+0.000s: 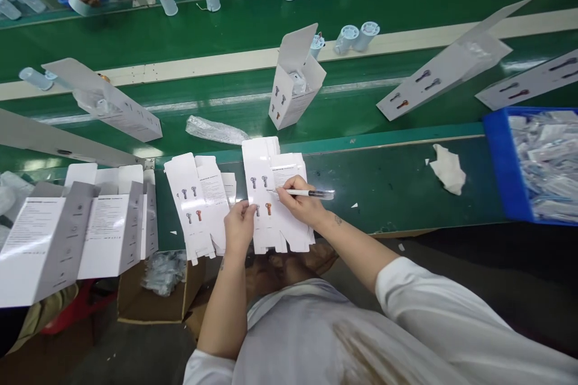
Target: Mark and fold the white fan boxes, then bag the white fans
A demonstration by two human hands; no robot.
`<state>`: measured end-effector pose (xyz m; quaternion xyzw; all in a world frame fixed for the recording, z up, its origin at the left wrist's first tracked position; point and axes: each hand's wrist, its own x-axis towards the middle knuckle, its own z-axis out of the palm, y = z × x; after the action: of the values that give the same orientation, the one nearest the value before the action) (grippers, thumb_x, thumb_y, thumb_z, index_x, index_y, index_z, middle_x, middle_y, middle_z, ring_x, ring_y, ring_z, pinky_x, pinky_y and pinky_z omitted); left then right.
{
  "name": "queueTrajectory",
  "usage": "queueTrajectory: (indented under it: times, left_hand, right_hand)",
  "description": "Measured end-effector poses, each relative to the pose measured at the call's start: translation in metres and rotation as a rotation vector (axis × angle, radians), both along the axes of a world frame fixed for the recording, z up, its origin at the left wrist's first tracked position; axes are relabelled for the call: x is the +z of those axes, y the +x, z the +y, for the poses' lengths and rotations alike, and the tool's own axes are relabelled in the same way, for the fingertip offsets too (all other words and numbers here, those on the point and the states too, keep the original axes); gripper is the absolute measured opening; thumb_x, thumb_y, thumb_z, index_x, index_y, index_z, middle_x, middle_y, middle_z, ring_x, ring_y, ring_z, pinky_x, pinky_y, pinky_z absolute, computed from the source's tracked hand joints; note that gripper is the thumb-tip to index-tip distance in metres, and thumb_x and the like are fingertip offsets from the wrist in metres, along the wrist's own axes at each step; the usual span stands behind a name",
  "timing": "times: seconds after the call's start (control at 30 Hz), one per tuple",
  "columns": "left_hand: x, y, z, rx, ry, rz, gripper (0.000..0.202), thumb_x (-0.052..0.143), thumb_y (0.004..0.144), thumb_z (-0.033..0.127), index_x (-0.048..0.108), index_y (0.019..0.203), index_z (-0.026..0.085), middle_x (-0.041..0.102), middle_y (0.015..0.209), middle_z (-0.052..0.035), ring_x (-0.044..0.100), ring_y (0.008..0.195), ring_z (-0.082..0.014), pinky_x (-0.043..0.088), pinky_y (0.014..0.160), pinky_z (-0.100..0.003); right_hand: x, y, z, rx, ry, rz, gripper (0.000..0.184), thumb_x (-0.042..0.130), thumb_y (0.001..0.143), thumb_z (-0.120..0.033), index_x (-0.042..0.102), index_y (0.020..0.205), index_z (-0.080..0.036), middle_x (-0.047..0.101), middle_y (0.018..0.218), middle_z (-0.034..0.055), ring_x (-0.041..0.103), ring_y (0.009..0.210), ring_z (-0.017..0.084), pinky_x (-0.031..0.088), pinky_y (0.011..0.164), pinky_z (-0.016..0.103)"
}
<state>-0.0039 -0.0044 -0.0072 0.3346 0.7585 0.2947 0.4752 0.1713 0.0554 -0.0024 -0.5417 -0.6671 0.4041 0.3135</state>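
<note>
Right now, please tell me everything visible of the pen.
The pen is slim and plastic-looking, with a white barrel and a clear rear end, dark inside. It lies nearly level across the picture, tip leftward over the flat carton, in the right hand's grip. Whether the tip touches is unclear.

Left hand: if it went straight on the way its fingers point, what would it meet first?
The left hand would probably meet the flattened printed carton first, as it overlaps that carton's left edge; how firmly they touch is unclear from this view.
</note>
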Motion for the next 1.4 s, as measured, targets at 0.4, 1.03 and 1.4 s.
queueTrajectory:
  times: [0.4,1.03,1.4]
  left_hand:
    - [-0.003,-0.003,-0.006,0.101,0.02,-0.159,0.024,0.066,0.077,0.038,0.069,0.089,0.018,0.072,0.086,-0.0048,0.065,0.081,-0.0187,0.05,0.077,-0.031]
    - [-0.002,0.003,-0.006,0.118,0.037,-0.235,0.022,0.068,0.075,0.036,0.068,0.086,0.017,0.071,0.083,-0.0044,0.065,0.077,-0.017,0.051,0.074,-0.03]
    - [0.05,-0.103,-0.03,0.311,0.069,0.496,0.037,0.067,0.074,0.042,0.07,0.1,0.017,0.069,0.094,-0.0086,0.062,0.086,-0.0246,0.05,0.083,-0.042]
  right_hand:
    - [0.007,0.011,-0.02,0.005,0.069,0.106,0.019,0.056,0.087,-0.036,0.046,0.077,-0.023,0.051,0.059,-0.004,0.047,0.051,0.012,0.039,0.049,0.026]
    - [0.01,0.007,-0.055,0.275,-0.14,0.096,0.02,0.057,0.085,-0.035,0.047,0.075,-0.022,0.055,0.063,-0.0029,0.049,0.054,0.011,0.039,0.05,0.024]
    - [0.009,0.022,-0.003,-0.188,0.012,0.204,0.026,0.055,0.088,-0.043,0.044,0.074,-0.023,0.046,0.062,-0.0035,0.045,0.057,0.013,0.04,0.057,0.028]
